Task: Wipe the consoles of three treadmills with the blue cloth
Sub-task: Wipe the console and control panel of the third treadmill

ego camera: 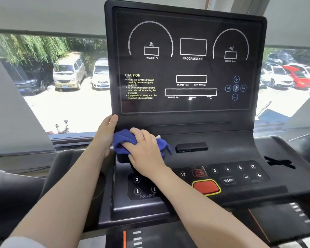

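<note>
A black treadmill console (186,120) fills the middle of the head view, its dark display panel upright and a sloped button panel below. My right hand (145,153) grips the bunched blue cloth (123,140) and presses it on the left part of the ledge under the display. My left hand (106,135) holds the console's left edge, thumb on the lower left corner of the display frame. Part of the cloth sticks out to the right of my knuckles, near a small black slot block (191,147).
The button panel has a red stop key (206,187), a MODE key (228,180) and number keys. A cup recess (279,163) lies at the right. Behind the console is a window with parked cars outside. The belt deck shows at the bottom.
</note>
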A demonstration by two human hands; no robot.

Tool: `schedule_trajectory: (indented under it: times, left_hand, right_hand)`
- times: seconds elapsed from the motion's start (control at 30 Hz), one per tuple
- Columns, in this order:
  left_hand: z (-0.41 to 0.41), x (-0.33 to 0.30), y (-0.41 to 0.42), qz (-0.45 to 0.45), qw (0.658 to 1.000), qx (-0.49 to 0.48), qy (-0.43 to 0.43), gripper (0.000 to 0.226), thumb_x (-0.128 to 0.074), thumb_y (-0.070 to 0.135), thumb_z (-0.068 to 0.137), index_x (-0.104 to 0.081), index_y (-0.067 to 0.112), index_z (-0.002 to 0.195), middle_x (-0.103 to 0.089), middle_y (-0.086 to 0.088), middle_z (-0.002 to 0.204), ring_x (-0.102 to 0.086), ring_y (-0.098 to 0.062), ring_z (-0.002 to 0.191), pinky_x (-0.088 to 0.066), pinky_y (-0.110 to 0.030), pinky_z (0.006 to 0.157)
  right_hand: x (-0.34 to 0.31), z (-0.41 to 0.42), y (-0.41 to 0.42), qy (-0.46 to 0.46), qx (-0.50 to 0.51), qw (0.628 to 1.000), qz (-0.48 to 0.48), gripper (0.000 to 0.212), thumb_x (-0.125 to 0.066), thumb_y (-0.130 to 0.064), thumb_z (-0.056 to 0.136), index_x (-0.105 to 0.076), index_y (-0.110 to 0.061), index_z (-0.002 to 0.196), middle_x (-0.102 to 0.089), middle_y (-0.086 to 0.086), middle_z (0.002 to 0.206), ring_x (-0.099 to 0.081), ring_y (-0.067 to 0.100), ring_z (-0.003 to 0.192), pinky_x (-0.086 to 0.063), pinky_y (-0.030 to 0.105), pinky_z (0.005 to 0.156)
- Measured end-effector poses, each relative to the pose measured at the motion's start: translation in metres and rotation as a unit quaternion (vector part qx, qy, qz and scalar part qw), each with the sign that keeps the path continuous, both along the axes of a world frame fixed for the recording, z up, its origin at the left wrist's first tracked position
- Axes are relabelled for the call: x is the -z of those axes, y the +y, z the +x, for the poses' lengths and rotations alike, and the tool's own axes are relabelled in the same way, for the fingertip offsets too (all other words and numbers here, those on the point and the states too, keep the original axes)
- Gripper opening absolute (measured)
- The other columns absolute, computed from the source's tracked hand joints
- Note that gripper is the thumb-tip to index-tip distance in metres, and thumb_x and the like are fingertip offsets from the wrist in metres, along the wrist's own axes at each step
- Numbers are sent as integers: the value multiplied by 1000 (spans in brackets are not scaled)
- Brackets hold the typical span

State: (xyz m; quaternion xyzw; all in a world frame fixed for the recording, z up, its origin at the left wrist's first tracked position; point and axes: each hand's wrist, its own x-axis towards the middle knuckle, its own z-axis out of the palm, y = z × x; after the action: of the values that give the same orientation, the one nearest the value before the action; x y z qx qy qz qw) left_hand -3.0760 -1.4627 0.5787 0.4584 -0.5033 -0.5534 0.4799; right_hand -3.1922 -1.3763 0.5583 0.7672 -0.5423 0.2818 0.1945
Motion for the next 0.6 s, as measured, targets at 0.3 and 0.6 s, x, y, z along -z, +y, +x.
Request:
schedule_trajectory:
  times: [0.3, 0.6]
  left_hand:
    - [-1, 4, 2, 3, 999, 19, 31, 27, -37, 30, 101, -58, 14, 104, -66, -1, 95, -61, -11, 82, -51, -20, 67]
    - [-2, 2, 6, 5, 1000, 18, -8, 31, -33, 34, 100, -59, 20, 107, -66, 6, 103, -60, 0, 82, -47, -10, 55]
  right_hand:
    - [25, 1, -15, 59, 67, 996, 9, 36, -75, -15, 58, -67, -23, 91, -33, 11, 129, -36, 30, 105, -26, 40, 89]
    - [26, -77, 19, 6, 307, 952, -25, 27, -63, -16, 63, -64, -21, 90, -54, 16, 116, -43, 29, 91, -34, 39, 75]
